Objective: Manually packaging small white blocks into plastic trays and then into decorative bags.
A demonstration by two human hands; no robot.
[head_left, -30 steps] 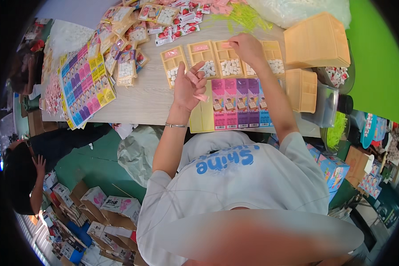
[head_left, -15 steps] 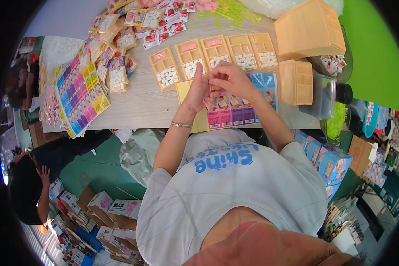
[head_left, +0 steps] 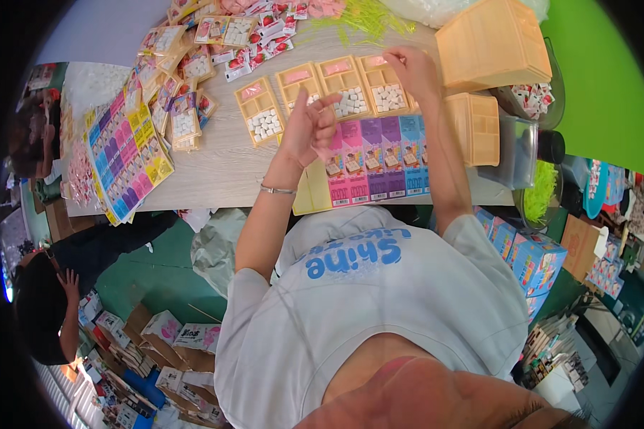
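Note:
My left hand [head_left: 309, 132] hovers over the stacked printed card sheets [head_left: 375, 161], thumb and index finger raised, its lower fingers curled on small pink sachets [head_left: 323, 153]. At the upper right, my right hand [head_left: 416, 71] has its fingertips pinched together at the right end of the tray row; what they hold, if anything, cannot be made out. It covers most of the last tray. Cream compartment trays [head_left: 260, 111] stand in a row, with small white blocks [head_left: 350, 104] in their near compartments. Pink sachets [head_left: 338, 66] lie in the far compartments of several trays.
Nested cream trays [head_left: 493, 46] stand at the right, with a shorter stack [head_left: 473, 129] nearer. Filled packs [head_left: 186, 121], strawberry-print sachets [head_left: 268, 32] and green shreds [head_left: 368, 21] lie at the back. More card sheets [head_left: 129, 161] overlap the left table edge. Another person [head_left: 47, 307] is at the left.
My right hand has left my left hand and reached right and away to the last tray. A pink sachet now appears in the fourth tray. My left hand has opened slightly at the index finger.

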